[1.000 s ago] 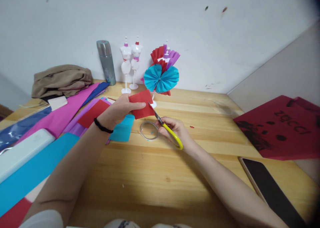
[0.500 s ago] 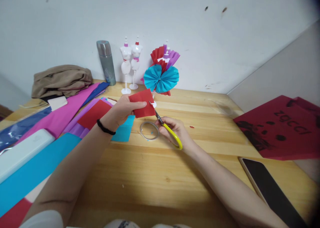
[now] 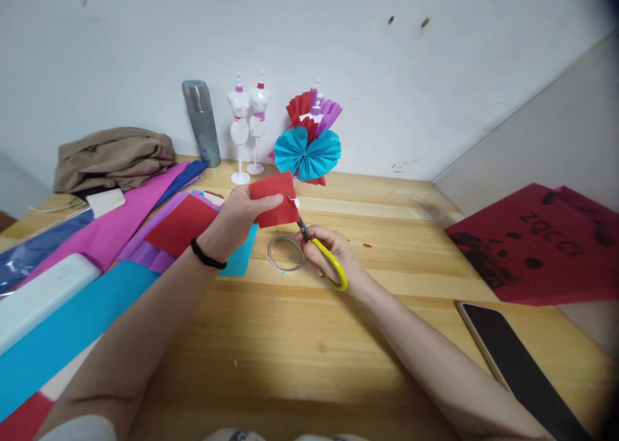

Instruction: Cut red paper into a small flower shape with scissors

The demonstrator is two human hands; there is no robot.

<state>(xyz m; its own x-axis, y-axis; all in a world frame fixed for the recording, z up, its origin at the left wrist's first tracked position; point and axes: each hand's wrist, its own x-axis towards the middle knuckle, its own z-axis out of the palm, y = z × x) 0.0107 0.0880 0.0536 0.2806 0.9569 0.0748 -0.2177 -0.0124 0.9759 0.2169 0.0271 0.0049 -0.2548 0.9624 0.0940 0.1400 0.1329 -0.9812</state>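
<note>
Between the thumb and fingers of my left hand (image 3: 242,215) is a small red sheet of paper (image 3: 275,193), raised over the table. My right hand (image 3: 333,251) grips yellow-handled scissors (image 3: 333,265), whose blades meet the right edge of the sheet. Below the hands a thin clear ring (image 3: 271,260), perhaps a roll of tape, lies on the wood. Behind them stands a mini dress form (image 3: 316,109) wearing pleated red, purple and blue paper (image 3: 307,154). Part of a blue sheet (image 3: 240,254) shows under my left wrist.
Two bare white dress forms (image 3: 240,131) and a flask (image 3: 202,128) stand by the wall. Coloured paper (image 3: 111,235), a white case (image 3: 46,299) and brown cloth (image 3: 116,157) fill the left side. At right are a red bag (image 3: 541,247) and a phone (image 3: 512,357).
The view has shifted slightly, moving the background a little to the left. My hands keep hold of the red paper and the scissors, with the blades still at the paper's right edge.
</note>
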